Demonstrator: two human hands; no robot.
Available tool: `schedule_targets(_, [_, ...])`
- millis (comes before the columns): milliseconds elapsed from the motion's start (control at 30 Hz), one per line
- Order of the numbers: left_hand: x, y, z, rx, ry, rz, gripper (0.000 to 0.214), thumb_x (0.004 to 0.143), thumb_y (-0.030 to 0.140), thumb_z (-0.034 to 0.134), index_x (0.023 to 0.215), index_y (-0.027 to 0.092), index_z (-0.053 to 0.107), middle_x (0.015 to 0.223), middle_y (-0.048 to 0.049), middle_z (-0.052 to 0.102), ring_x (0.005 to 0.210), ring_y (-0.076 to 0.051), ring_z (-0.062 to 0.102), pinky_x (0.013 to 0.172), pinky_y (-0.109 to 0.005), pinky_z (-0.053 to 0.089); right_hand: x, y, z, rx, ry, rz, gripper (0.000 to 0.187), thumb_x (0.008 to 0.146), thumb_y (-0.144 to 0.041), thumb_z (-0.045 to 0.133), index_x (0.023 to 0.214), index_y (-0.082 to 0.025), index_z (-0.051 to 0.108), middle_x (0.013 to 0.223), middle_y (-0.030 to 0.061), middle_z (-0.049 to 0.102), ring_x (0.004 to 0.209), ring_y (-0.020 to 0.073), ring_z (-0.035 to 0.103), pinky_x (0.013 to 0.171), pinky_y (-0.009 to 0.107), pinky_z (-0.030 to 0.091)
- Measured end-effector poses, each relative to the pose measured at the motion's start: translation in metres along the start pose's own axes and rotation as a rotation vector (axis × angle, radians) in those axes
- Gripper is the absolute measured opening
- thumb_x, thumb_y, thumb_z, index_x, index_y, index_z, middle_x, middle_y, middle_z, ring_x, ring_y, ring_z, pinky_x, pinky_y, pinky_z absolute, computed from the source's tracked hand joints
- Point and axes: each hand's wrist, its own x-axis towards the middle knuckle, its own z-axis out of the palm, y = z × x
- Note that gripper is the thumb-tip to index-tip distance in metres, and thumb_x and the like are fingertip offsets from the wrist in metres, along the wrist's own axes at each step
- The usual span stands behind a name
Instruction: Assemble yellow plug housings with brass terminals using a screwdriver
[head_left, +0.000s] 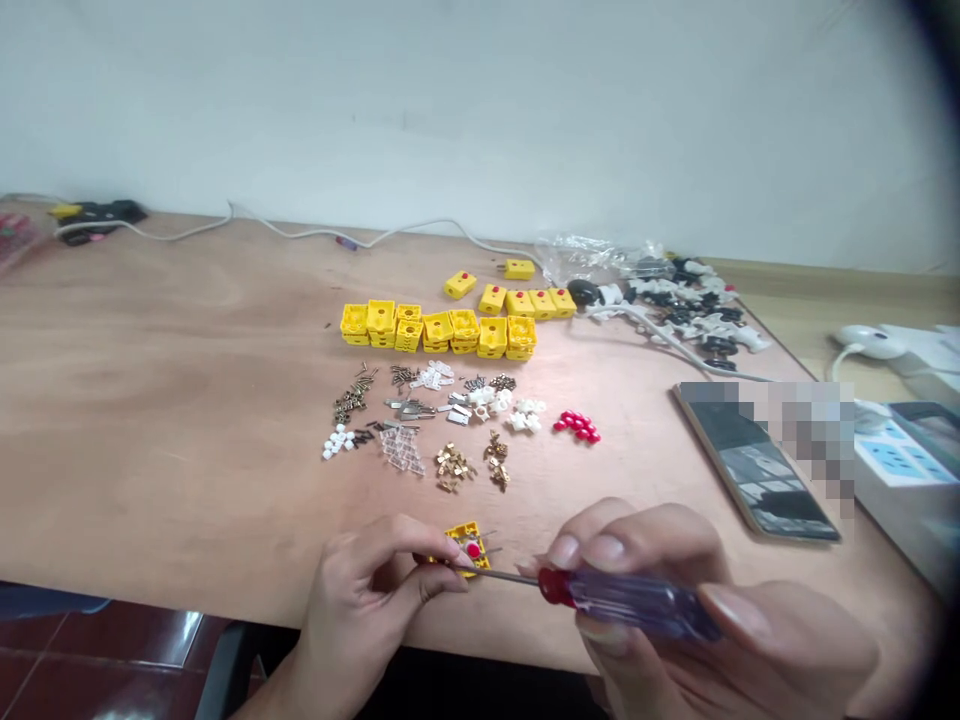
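Observation:
My right hand [675, 590] grips a screwdriver [637, 602] by its clear purple handle with a red collar. Its thin shaft points left, and the tip ends between the fingertips of my left hand [375, 585]. My left thumb and forefinger are pinched together there; whatever small thing they hold is hidden. Right behind those fingertips is an uncovered yellow plug housing [469, 530], partly hidden by the forefinger. A red button [473, 550] shows inside it, and metal pins stick out on its right side.
Stacked yellow shells [450, 328] form a row, with finished-looking yellow plugs [520, 302] behind. Sorted small parts include brass pieces [454, 463], white pieces [491, 403] and red caps [577, 427]. A phone [757, 470] lies right, before a power strip [900, 450]. Black-and-white parts [697, 310] heap up at back right.

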Motion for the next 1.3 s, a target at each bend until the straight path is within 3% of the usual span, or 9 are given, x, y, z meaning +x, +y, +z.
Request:
schedule_targets(133, [0.002, -0.003, -0.005, 0.316, -0.074, 0.244, 0.037, 0.088, 0.042, 0.078, 0.118, 0.023, 0.068, 0.109, -0.0053, 0.076, 0.099, -0.019, 0.071, 0.088, -0.028, 0.059, 0.005, -0.003, -0.008, -0.047, -0.136, 0.060, 0.051, 0.089, 0.003, 0.062, 0.128, -0.029, 0.065, 0.105, 0.0029, 0.070, 0.090, 0.0175, 0.072, 0.068, 0.032, 0.070])
schedule_targets(233, [0.002, -0.005, -0.008, 0.495, -0.129, 0.368, 0.025, 0.095, 0.036, 0.071, 0.112, 0.019, 0.069, 0.109, -0.0081, 0.073, 0.102, -0.022, 0.067, 0.089, -0.033, 0.057, 0.003, -0.002, -0.014, -0.078, -0.225, 0.159, 0.063, 0.081, 0.012, 0.061, 0.130, -0.028, 0.062, 0.107, 0.0028, 0.069, 0.096, 0.0178, 0.070, 0.072, 0.030, 0.069])
schedule_targets(567, [-0.004, -0.009, -0.010, 0.576, -0.219, 0.358, 0.005, 0.099, 0.019, 0.065, 0.101, 0.019, 0.070, 0.106, -0.0066, 0.069, 0.097, -0.023, 0.063, 0.082, -0.036, 0.054, -0.005, 0.008, -0.016, -0.071, -0.293, 0.257, 0.057, 0.087, 0.009, 0.058, 0.129, -0.029, 0.060, 0.110, 0.0043, 0.067, 0.102, 0.0185, 0.070, 0.074, 0.030, 0.067])
schedule_targets(900, [-0.003, -0.009, -0.009, 0.605, -0.200, 0.446, 0.010, 0.097, 0.014, 0.066, 0.105, 0.019, 0.070, 0.106, -0.0068, 0.073, 0.094, -0.022, 0.067, 0.081, -0.037, 0.056, -0.006, 0.006, -0.025, -0.051, -0.437, 0.232, 0.063, 0.086, 0.009, 0.057, 0.135, -0.031, 0.055, 0.123, 0.0046, 0.071, 0.114, 0.0206, 0.070, 0.088, 0.036, 0.067])
schedule_targets(1100, [0.001, -0.003, -0.008, 0.626, -0.213, 0.499, 0.014, 0.103, 0.014, 0.055, 0.099, 0.016, 0.069, 0.106, -0.0082, 0.074, 0.096, -0.021, 0.071, 0.083, -0.033, 0.060, -0.004, 0.005, -0.024, -0.015, -0.477, 0.227, 0.069, 0.086, 0.010, 0.057, 0.137, -0.036, 0.055, 0.120, 0.0035, 0.071, 0.108, 0.0186, 0.073, 0.079, 0.031, 0.069])
schedule_targets(1300, [0.001, -0.004, -0.010, 0.656, -0.229, 0.518, 0.021, 0.107, 0.019, 0.049, 0.112, 0.016, 0.070, 0.113, -0.0101, 0.076, 0.103, -0.022, 0.073, 0.089, -0.034, 0.064, -0.004, 0.005, -0.022, 0.015, -0.520, 0.214, 0.065, 0.094, 0.006, 0.048, 0.140, -0.040, 0.054, 0.117, 0.0028, 0.070, 0.104, 0.0159, 0.073, 0.081, 0.032, 0.067])
